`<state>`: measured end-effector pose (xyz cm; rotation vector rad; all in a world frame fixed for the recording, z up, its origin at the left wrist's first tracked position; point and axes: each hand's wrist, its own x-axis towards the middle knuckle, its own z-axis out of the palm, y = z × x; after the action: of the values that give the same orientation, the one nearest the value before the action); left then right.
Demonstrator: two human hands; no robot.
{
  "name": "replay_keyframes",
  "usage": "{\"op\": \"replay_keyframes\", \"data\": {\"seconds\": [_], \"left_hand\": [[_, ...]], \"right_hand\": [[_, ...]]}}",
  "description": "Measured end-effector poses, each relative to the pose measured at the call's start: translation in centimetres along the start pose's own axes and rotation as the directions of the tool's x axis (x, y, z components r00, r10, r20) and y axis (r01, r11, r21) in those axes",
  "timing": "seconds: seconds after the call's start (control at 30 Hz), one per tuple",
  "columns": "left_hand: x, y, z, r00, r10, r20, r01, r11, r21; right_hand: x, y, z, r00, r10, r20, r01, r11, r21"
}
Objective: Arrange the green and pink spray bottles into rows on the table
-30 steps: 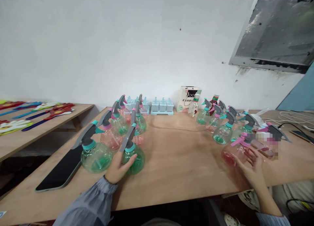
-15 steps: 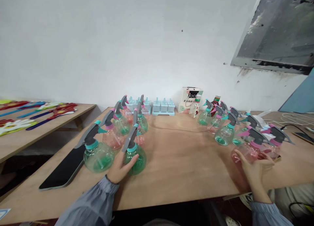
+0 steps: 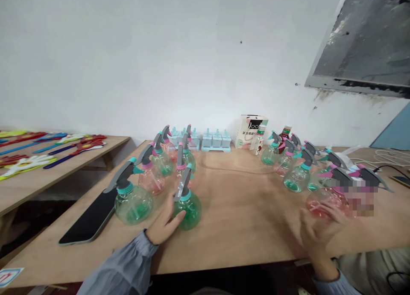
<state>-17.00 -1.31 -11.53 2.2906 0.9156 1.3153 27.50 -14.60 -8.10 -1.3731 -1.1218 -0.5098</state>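
Note:
My left hand (image 3: 165, 222) is closed about the left side of a green spray bottle (image 3: 189, 211), thumb in front and fingertips hidden behind it. That bottle has a grey trigger head and a teal collar. To its left stands another green spray bottle (image 3: 133, 205). Several green and pink spray bottles form two rows behind them. On the right, my right hand (image 3: 320, 231), slightly blurred, is in front of a pink spray bottle (image 3: 326, 200). Its fingers are apart and overlap the bottle's lower part in view; no grip on it shows.
A phone (image 3: 91, 218) lies at the table's left. Pale blue ice-pop moulds (image 3: 216, 141), a paper bag (image 3: 250, 132) and a small bottle (image 3: 259, 140) stand by the wall. More spray bottles (image 3: 297, 177) crowd the right. Colourful hand-shaped items (image 3: 86, 143) lie on the left table.
The green bottle by my left hand has shifted slightly right and turned. My right hand has come away from the pink bottle, toward me and left. The view has shifted a little.

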Motion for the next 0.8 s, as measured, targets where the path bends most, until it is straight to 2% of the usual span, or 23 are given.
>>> {"op": "replay_keyframes", "data": {"seconds": [0.03,0.07,0.1,0.13,0.2,0.3,0.33,0.4,0.47,0.5,0.53,0.67,0.7,0.77,0.8], "left_hand": [[0.1,0.5,0.4,1.000,0.011,0.026,-0.011,1.000,0.007],[0.2,1.2,0.9,0.998,0.020,0.057,-0.021,1.000,0.011],[0.5,2.0,1.4,0.995,0.031,0.096,-0.032,0.999,0.006],[0.9,2.8,2.1,0.990,0.043,0.133,-0.042,0.999,-0.008],[1.8,4.5,3.4,0.979,0.073,0.192,-0.063,0.996,-0.055],[3.3,6.2,5.1,0.958,0.114,0.265,-0.079,0.987,-0.137],[3.8,6.5,5.4,0.952,0.118,0.282,-0.079,0.986,-0.146],[4.5,6.7,5.5,0.944,0.116,0.309,-0.077,0.988,-0.135],[5.0,6.6,5.2,0.944,0.103,0.314,-0.072,0.992,-0.108],[5.2,6.5,4.9,0.946,0.095,0.309,-0.070,0.993,-0.093],[5.4,6.4,4.7,0.950,0.088,0.301,-0.067,0.995,-0.079],[6.3,5.7,4.0,0.946,0.115,0.303,-0.092,0.992,-0.090],[6.5,5.4,4.0,0.941,0.137,0.310,-0.107,0.988,-0.110],[6.6,4.8,4.0,0.936,0.186,0.300,-0.152,0.979,-0.136],[6.6,4.5,4.1,0.938,0.213,0.273,-0.184,0.974,-0.130]], "right_hand": [[-1.0,-1.6,0.9,0.999,-0.040,0.000,0.040,0.999,0.031],[-1.8,-3.3,1.9,0.993,-0.085,0.083,0.076,0.991,0.110],[-2.4,-5.0,3.0,0.963,-0.116,0.243,0.068,0.978,0.200],[-2.8,-6.7,4.2,0.911,-0.145,0.387,0.036,0.961,0.274],[-3.0,-9.7,6.9,0.788,-0.181,0.589,-0.080,0.918,0.389],[-2.2,-12.4,11.1,0.638,-0.200,0.744,-0.285,0.836,0.469],[-1.7,-12.7,12.4,0.611,-0.192,0.768,-0.343,0.810,0.476],[-0.7,-12.9,14.7,0.592,-0.169,0.788,-0.423,0.767,0.482],[0.4,-12.7,16.4,0.582,-0.166,0.796,-0.458,0.742,0.490],[1.0,-12.6,16.9,0.563,-0.189,0.805,-0.468,0.730,0.498],[1.5,-12.4,17.3,0.530,-0.226,0.818,-0.478,0.717,0.507],[3.2,-11.7,17.4,0.331,-0.409,0.851,-0.554,0.645,0.526],[3.4,-11.4,17.3,0.297,-0.437,0.849,-0.577,0.627,0.524],[3.7,-10.7,17.1,0.278,-0.454,0.846,-0.609,0.598,0.521],[3.7,-10.2,17.0,0.294,-0.443,0.847,-0.615,0.591,0.522]]}}
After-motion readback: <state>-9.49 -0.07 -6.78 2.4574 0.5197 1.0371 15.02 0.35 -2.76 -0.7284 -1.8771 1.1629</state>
